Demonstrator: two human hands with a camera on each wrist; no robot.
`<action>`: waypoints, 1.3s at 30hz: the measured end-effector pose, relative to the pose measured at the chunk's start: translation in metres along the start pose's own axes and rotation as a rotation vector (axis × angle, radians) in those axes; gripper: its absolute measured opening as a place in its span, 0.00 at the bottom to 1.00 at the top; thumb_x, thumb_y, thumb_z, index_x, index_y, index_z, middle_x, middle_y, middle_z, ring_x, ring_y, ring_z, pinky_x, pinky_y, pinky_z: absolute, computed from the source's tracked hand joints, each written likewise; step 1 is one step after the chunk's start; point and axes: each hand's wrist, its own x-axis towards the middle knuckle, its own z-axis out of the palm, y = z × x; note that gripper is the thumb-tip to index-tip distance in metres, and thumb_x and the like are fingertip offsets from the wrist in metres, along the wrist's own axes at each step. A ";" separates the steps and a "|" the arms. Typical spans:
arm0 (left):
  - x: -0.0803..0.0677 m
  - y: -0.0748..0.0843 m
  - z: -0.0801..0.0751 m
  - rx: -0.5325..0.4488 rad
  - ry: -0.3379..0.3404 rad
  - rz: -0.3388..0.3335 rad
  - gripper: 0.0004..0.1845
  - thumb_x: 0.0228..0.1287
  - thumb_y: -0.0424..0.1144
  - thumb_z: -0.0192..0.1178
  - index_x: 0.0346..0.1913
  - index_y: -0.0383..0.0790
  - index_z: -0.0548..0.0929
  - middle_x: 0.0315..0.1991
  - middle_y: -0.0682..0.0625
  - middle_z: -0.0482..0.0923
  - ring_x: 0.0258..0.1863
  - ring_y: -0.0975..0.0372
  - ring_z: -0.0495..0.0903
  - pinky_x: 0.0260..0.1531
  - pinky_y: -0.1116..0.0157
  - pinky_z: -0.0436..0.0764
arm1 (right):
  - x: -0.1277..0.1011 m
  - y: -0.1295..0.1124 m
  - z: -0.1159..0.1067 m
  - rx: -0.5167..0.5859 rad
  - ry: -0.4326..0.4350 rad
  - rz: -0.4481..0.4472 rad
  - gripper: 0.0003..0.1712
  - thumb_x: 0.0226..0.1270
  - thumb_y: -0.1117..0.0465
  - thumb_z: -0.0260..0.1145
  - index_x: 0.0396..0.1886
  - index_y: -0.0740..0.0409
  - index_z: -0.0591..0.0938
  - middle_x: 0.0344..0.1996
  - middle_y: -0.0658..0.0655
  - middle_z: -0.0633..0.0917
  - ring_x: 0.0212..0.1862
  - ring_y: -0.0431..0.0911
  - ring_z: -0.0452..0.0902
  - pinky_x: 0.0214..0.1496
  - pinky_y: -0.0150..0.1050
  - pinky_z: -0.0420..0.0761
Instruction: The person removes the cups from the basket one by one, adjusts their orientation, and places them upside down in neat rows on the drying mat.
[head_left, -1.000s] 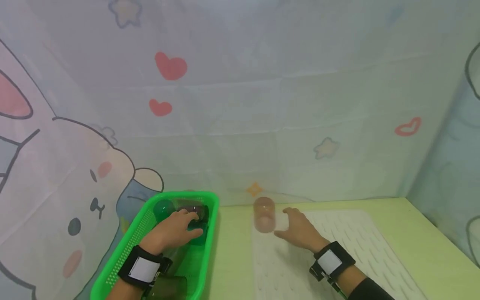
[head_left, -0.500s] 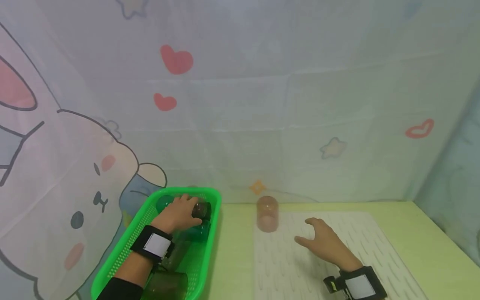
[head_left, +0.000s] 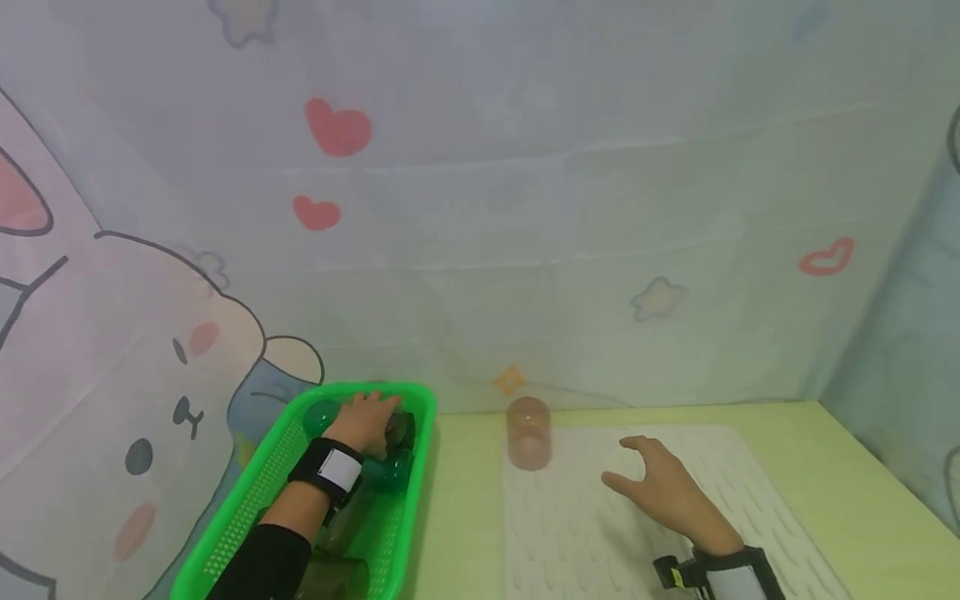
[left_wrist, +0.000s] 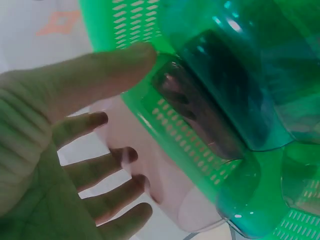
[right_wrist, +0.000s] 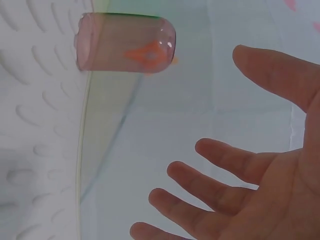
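A green mesh basket (head_left: 424, 450) on the left holds several translucent cups lying on their sides, dark brown (left_wrist: 200, 110) and green (head_left: 390, 471). My left hand (head_left: 375, 412) reaches into the basket's far end. In the left wrist view this hand (left_wrist: 135, 105) has spread, fairly straight fingers (left_wrist: 125, 155) touching a pale pink cup (left_wrist: 165, 185), with the thumb by the dark cup. A pink translucent cup (head_left: 528, 433) (right_wrist: 125, 42) stands upside down on the white ridged mat (head_left: 570, 533). My right hand (head_left: 618, 460) (right_wrist: 215, 105) hovers open to its right, apart from it.
The yellow-green table (head_left: 847, 483) is closed in by cartoon-print curtains, at the back (head_left: 525, 250) and on the right (head_left: 900, 350). The mat stretches right of the pink cup. The basket lies against the left curtain.
My left hand slid toward the basket's far end, onto the cups there. My right hand let go of the pink cup and drew back to the right, leaving it standing on the mat.
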 end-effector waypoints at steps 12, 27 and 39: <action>0.004 -0.012 0.009 0.081 0.045 0.008 0.34 0.52 0.30 0.69 0.64 0.36 0.70 0.56 0.31 0.67 0.56 0.36 0.65 0.52 0.41 0.68 | -0.003 -0.001 -0.003 -0.001 0.019 -0.003 0.44 0.63 0.40 0.62 0.64 0.72 0.65 0.62 0.75 0.65 0.63 0.70 0.59 0.56 0.63 0.66; 0.004 -0.012 0.007 0.125 0.199 0.094 0.35 0.46 0.41 0.74 0.56 0.32 0.71 0.50 0.38 0.73 0.48 0.43 0.73 0.42 0.48 0.76 | -0.002 0.002 -0.005 0.001 0.033 -0.020 0.43 0.63 0.41 0.62 0.63 0.72 0.66 0.61 0.74 0.66 0.62 0.69 0.60 0.56 0.62 0.67; -0.028 0.005 -0.002 -0.040 0.323 0.088 0.39 0.48 0.43 0.73 0.62 0.32 0.70 0.56 0.36 0.71 0.53 0.42 0.71 0.44 0.48 0.76 | -0.004 0.000 -0.005 -0.012 0.036 -0.022 0.44 0.63 0.41 0.62 0.63 0.72 0.66 0.61 0.74 0.66 0.62 0.69 0.61 0.55 0.62 0.68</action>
